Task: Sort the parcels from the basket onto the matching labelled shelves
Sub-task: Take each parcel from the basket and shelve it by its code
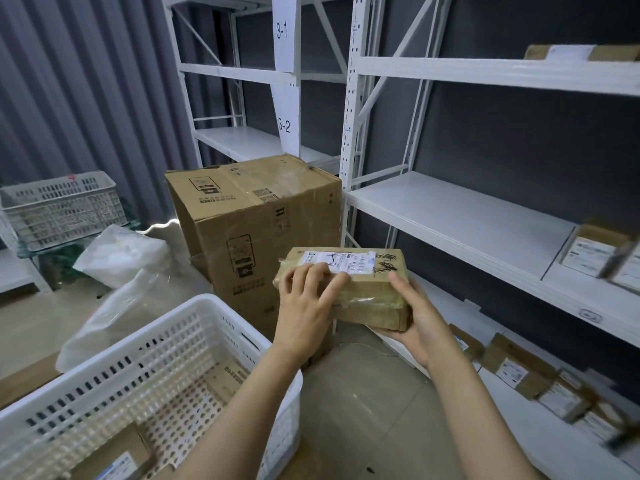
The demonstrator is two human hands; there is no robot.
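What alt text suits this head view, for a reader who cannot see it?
Two hands hold a brown parcel with a white label: left hand over its top, right hand under it. A white basket sits left, white shelves right.

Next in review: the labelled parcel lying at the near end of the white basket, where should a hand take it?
Likely from above, pinching across its two opposite side edges. The labelled parcel lies flat, label up, on the floor of the white basket, whose walls block a sideways reach.
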